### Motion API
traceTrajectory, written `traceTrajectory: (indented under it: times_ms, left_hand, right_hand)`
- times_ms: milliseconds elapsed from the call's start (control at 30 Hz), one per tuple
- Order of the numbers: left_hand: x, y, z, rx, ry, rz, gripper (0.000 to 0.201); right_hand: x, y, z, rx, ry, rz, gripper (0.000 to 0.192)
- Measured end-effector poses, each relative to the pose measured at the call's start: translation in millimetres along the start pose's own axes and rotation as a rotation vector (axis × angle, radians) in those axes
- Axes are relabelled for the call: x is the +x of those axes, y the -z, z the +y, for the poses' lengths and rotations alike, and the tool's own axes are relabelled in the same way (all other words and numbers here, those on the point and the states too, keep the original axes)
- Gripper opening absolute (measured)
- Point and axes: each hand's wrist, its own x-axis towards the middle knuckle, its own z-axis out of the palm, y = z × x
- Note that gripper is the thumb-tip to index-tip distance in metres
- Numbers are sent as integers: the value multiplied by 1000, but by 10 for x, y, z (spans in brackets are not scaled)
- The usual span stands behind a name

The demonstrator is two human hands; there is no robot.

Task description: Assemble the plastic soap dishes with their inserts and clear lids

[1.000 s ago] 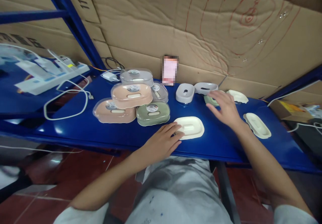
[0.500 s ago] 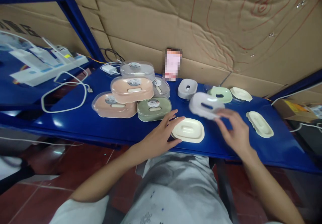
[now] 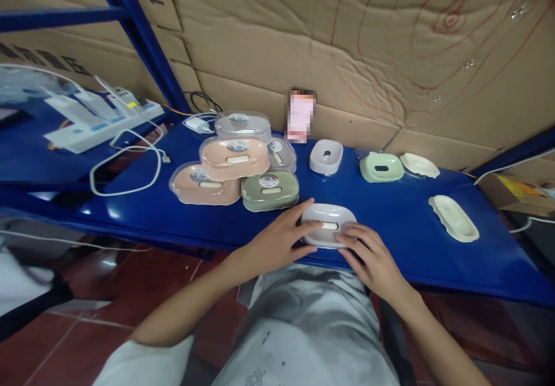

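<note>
A pale grey soap dish (image 3: 332, 212) sits at the table's front edge, over a cream base whose raised bar shows through the slot. My left hand (image 3: 281, 238) grips its left end, one finger reaching toward the slot and the thumb at the near rim. The right end is between the fingers of my right hand (image 3: 375, 253), with fingertips inside the dish and the thumb at the near side. Most of the cream base is hidden under the grey dish.
Boxed soap dishes with clear lids (image 3: 234, 158) are stacked at left. Behind are another grey dish (image 3: 326, 149), a green dish (image 3: 368, 169) and a cream piece (image 3: 420, 165). One cream base (image 3: 453, 218) lies at right. A phone (image 3: 300, 114) leans on the cardboard; a white cable (image 3: 93, 169) loops left.
My right hand has brought the grey dish left and down onto the cream base. My left hand, earlier beside the base, now touches the dish too.
</note>
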Motion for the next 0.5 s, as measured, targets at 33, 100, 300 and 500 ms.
traceTrajectory:
  times_ms: [33, 100, 300, 500]
  left_hand:
    - [-1, 0, 5, -3, 6, 1, 50]
    - [-3, -2, 12, -7, 16, 4, 49]
    - [-3, -1, 15, 0, 23, 2, 47]
    - [10, 23, 37, -6, 6, 7, 46]
  right_hand:
    - [-2, 7, 0, 7, -4, -6, 49]
    - [24, 46, 34, 13, 14, -32, 45]
    - [594, 231, 544, -77, -47, 3, 40]
    - [1099, 119, 1119, -364, -208, -44, 47]
